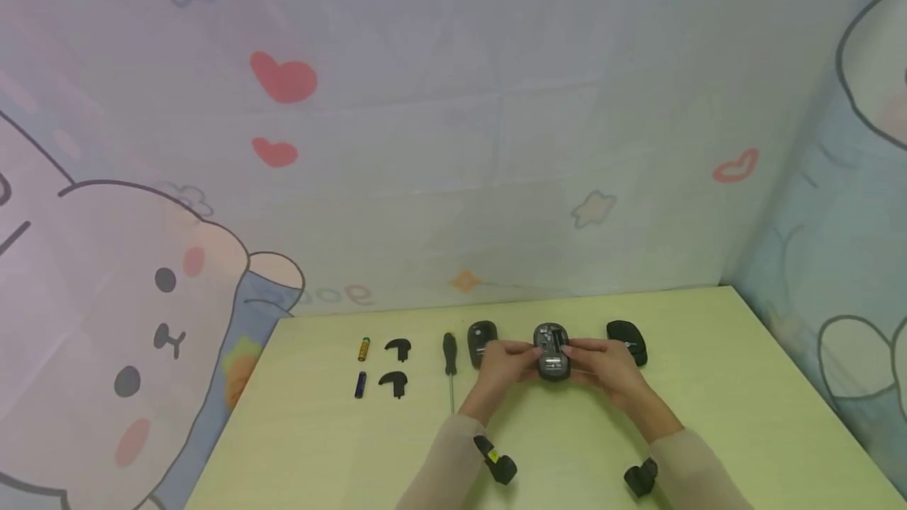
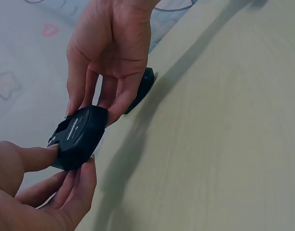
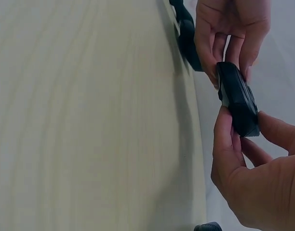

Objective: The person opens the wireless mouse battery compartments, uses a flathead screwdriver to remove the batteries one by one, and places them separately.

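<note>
Black plastic is filling the grip on my feed: a computer mouse (image 1: 552, 352) is sitting between both hands, and I'm seeing the left hand (image 1: 506, 360) and the right hand (image 1: 611, 368) pinching it from opposite sides, thumbs lying on the upturned underside, fingers supporting from beneath. They're holding it above the pale table (image 1: 751, 392), its long axis running roughly away from the person, crosswise to the line joining the hands.

The relation I'm weighing is the dark recess (image 1: 557, 339) in that underside: it's lying in the right-hand part, running along the mouse's length, and the right thumb is resting nearer to it than the left. By my judgement, the right hand is having the shorter reach there.

For writing, I'm finding a whitish label (image 1: 553, 364) lying on the near half, but its print is coming through too small to read. A pale mark is showing on the second mouse (image 1: 479, 337), beside the left hand, and I'm making out no brand. Faint letters (image 1: 327, 295) are running low across the backdrop (image 1: 425, 219), too washed out for me to read surely.
</note>
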`<state>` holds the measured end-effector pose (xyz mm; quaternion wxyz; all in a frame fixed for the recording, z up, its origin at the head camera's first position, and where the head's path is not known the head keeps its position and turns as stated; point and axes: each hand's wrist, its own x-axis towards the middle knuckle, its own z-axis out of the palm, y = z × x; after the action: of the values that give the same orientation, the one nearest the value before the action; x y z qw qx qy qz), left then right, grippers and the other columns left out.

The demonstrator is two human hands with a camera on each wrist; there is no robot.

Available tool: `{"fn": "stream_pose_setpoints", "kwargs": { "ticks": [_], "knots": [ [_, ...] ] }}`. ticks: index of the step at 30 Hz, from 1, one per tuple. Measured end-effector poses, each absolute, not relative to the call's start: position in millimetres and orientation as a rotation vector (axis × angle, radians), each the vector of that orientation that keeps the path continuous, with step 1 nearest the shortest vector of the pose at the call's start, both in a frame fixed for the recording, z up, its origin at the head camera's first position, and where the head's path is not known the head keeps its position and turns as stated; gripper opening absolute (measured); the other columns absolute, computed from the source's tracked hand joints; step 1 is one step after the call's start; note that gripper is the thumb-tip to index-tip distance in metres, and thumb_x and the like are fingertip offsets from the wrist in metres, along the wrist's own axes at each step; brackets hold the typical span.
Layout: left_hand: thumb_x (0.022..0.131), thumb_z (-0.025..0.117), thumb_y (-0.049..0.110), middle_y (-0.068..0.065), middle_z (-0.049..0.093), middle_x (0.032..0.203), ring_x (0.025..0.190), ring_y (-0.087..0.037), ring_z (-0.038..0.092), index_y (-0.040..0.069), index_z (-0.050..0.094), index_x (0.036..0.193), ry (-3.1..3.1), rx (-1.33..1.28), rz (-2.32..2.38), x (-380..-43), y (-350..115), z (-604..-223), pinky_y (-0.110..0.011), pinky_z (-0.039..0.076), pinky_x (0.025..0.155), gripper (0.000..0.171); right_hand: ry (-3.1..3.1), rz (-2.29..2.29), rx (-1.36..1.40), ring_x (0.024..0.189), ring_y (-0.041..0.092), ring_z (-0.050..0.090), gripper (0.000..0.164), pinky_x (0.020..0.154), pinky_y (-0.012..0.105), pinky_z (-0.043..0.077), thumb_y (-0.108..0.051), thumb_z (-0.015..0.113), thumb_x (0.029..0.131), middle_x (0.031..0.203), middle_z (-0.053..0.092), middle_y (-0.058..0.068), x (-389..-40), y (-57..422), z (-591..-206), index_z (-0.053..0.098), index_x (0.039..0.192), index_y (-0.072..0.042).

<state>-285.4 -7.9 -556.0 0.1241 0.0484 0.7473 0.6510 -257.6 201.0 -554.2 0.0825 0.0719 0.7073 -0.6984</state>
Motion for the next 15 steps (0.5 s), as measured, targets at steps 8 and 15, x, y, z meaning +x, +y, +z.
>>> {"fn": "stream_pose_setpoints", "kwargs": {
  "ticks": [8,15],
  "knots": [
    [0.097,0.075,0.012,-0.022,0.079,0.110,0.085,-0.020,0.080,-0.007,0.077,0.110,2.315,0.048,1.914,-302.4,8.9,-565.4,-0.026,0.067,0.075,0.024,2.111,-2.093,0.339,0.093,0.012,0.076,0.053,0.085,0.034,0.068,-0.016,0.072,0.101,0.140,0.063,0.033,-281.8,199.8,-561.9,0.056,0.141,0.015],
    [0.097,0.073,0.011,-0.021,0.079,0.108,0.082,-0.016,0.079,-0.006,0.077,0.111,2.461,-0.006,1.808,-312.5,20.6,-567.7,-0.023,0.066,0.072,0.022,2.159,-2.059,0.375,0.087,0.008,0.074,0.051,0.080,0.029,0.068,-0.014,0.071,0.101,0.135,0.066,0.029,-295.4,197.9,-566.2,0.057,0.140,0.015]
  ]
}}
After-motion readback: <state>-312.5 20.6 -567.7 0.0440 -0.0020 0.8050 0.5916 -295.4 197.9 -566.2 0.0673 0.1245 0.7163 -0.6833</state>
